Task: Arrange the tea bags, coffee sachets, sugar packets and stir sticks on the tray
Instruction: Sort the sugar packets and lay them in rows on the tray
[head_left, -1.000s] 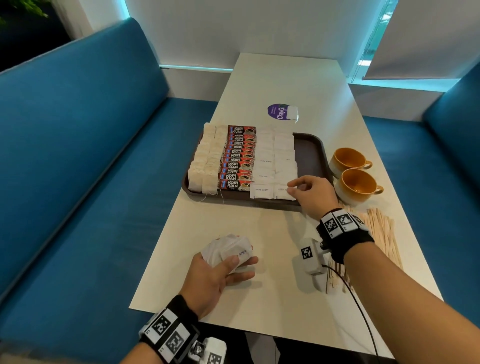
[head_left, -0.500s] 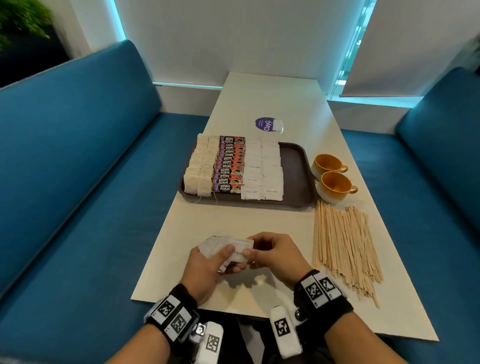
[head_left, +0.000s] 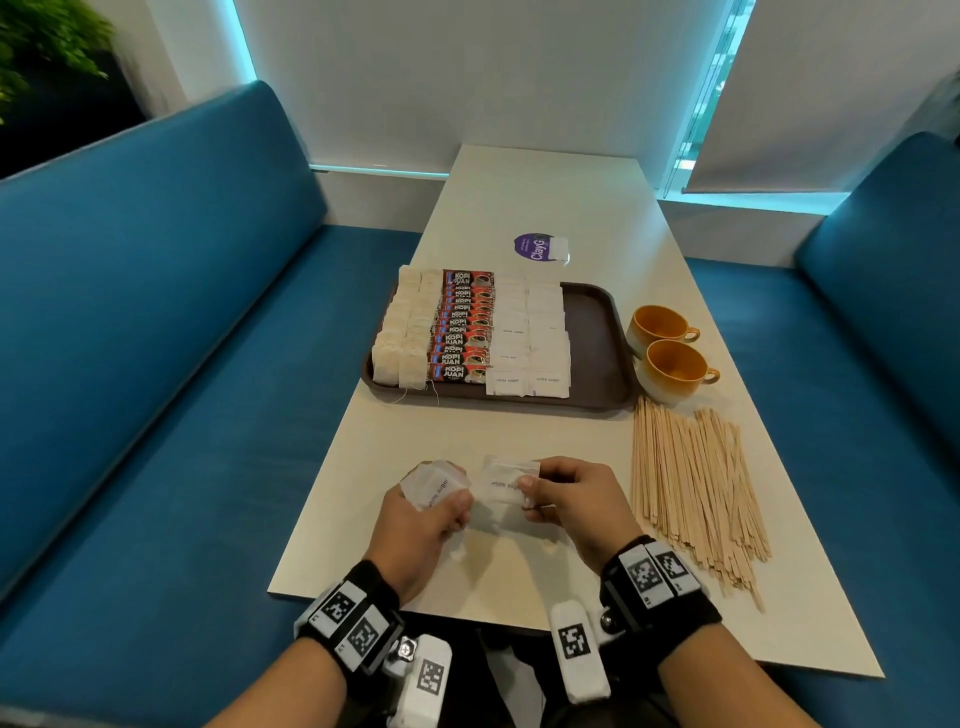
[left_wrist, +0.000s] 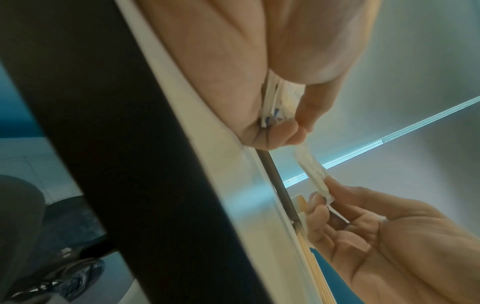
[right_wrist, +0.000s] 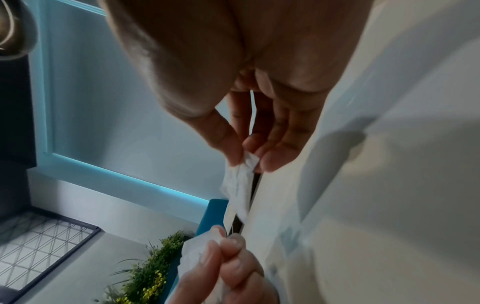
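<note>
We are pinching a white sugar packet (head_left: 503, 484) in our right hand (head_left: 574, 506) above the surface (head_left: 519, 566); our left hand (head_left: 421, 525) is gripping a bunch of sugar packets (head_left: 434, 486) just beside it, near the tray (head_left: 597, 343).

Rows of tea bags (head_left: 404, 332), red coffee sachets (head_left: 462, 327) and white sugar packets (head_left: 530, 338) filling the brown tray's (head_left: 597, 332) left; stir sticks (head_left: 691, 483) heaped by the tabletop's right edge.

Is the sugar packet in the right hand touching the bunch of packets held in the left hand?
Apart. In the head view, bare table shows between the sugar packet pinched by the right hand and the bunch of packets gripped by the left hand.
</note>
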